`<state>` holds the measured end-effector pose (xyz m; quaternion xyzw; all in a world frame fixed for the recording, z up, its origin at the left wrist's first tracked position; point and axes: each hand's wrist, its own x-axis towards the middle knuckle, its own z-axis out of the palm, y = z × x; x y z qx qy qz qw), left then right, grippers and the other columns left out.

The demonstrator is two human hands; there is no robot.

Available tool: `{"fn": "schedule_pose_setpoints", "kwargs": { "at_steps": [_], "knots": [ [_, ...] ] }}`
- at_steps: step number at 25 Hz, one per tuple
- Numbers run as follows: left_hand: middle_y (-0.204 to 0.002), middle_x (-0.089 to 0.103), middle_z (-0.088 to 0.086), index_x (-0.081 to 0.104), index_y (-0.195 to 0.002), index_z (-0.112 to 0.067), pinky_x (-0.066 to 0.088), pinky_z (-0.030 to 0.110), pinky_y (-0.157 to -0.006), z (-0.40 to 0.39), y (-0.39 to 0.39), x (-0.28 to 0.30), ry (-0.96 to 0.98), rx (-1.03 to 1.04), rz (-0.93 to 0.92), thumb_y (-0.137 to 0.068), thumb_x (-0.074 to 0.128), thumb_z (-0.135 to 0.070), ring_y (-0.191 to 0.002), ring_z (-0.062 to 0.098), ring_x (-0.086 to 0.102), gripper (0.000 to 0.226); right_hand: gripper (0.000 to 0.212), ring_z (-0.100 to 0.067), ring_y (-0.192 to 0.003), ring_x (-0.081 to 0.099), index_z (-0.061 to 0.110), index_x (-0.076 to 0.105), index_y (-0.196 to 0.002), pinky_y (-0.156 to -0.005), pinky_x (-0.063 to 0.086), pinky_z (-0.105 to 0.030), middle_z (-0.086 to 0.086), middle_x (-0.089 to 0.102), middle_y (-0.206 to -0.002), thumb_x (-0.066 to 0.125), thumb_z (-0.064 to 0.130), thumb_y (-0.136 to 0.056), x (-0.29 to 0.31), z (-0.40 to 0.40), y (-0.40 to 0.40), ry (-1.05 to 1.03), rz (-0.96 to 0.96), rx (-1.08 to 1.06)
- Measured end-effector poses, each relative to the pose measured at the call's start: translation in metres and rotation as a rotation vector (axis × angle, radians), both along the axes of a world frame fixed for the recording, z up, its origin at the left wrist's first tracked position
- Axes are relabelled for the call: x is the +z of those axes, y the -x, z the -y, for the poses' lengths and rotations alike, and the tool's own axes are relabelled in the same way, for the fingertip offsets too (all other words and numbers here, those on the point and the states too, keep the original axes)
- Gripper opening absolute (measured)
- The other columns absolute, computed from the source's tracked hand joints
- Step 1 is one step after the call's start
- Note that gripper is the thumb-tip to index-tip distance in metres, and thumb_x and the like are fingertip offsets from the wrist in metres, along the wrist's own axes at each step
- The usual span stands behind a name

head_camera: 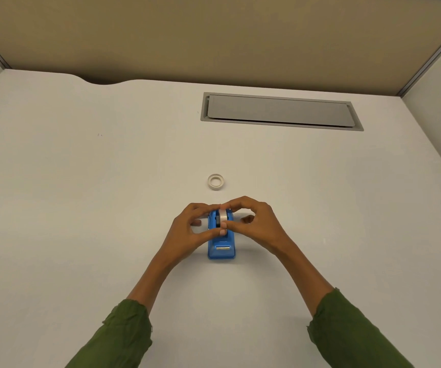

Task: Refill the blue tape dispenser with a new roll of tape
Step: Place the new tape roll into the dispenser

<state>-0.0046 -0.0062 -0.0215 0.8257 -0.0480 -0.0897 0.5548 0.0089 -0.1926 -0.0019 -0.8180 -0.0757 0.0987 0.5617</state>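
Fingers point(208, 208) of the left hand point(187, 229) curl in from the left and pinch the roll of tape point(223, 216), index on its far edge and thumb on its near edge, while the right hand point(254, 221) mirrors them from the other side, its fingers closed on the same roll. That roll stands on edge in the cradle of the blue tape dispenser point(221, 245), which sits upright on the tabletop point(81, 181) between the two hands, its cutter end toward the person; whether the roll is fully seated cannot be told, since the fingers cover its sides. Just beyond the dispenser, apart from the hands, a second small ring point(216, 181) lies flat on the surface, pale and thin-walled. Both forearms come up from the bottom edge in green sleeves point(116, 335). The tabletop is an off-white, matte desk with a few faint specks toward the left and a curved notch in its far edge at left. Farther right, a grey rectangular cable hatch point(280, 111) is set flush into it, lid shut. Behind the desk runs a tan fabric partition point(214, 35), framed by grey metal posts at the left and right corners, with pale side panels beyond.
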Motion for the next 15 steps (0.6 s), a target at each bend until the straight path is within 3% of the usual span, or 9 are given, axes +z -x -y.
{"fn": "schedule_pose_setpoints", "kwargs": {
  "at_steps": [5,9,12,15],
  "knots": [
    [-0.119,0.055,-0.007,0.057,-0.115,-0.037,0.045,0.016,-0.083,-0.001,0.000,0.000,-0.014,-0.019,-0.018,-0.067,0.080,-0.032,-0.103,0.005,0.056,0.054,0.011,-0.002,-0.083,0.063,0.029,0.071,-0.084,-0.069,0.051,-0.020,0.014,0.069,-0.085,0.076,0.025,-0.075,-0.001,-0.007,-0.005,-0.018,-0.003,-0.083],
    [-0.117,0.056,-0.009,0.057,-0.111,-0.042,0.045,0.014,-0.081,-0.001,-0.001,0.001,0.004,-0.015,-0.018,-0.066,0.079,-0.035,-0.103,0.002,0.057,0.050,0.004,-0.003,-0.079,0.063,0.023,0.071,-0.080,-0.070,0.052,-0.025,0.010,0.070,-0.081,0.074,0.024,-0.078,-0.001,-0.010,-0.006,-0.051,0.011,-0.141],
    [-0.114,0.057,-0.013,0.056,-0.106,-0.049,0.045,0.015,-0.081,0.000,-0.001,0.003,0.016,-0.002,-0.027,-0.068,0.073,-0.043,-0.100,-0.001,0.057,0.042,0.005,-0.006,-0.084,0.064,0.022,0.073,-0.084,-0.071,0.053,-0.024,0.007,0.072,-0.087,0.072,0.023,-0.079,0.001,-0.007,-0.003,-0.080,0.007,-0.114],
    [-0.113,0.058,-0.011,0.059,-0.110,-0.041,0.045,0.015,-0.081,0.001,0.000,0.002,0.032,0.019,-0.026,-0.068,0.066,-0.050,-0.101,0.000,0.057,0.043,0.018,-0.008,-0.096,0.062,0.020,0.071,-0.099,-0.074,0.053,-0.023,0.005,0.070,-0.101,0.070,0.018,-0.081,0.001,0.001,0.003,-0.078,-0.014,-0.009]
  ]
}}
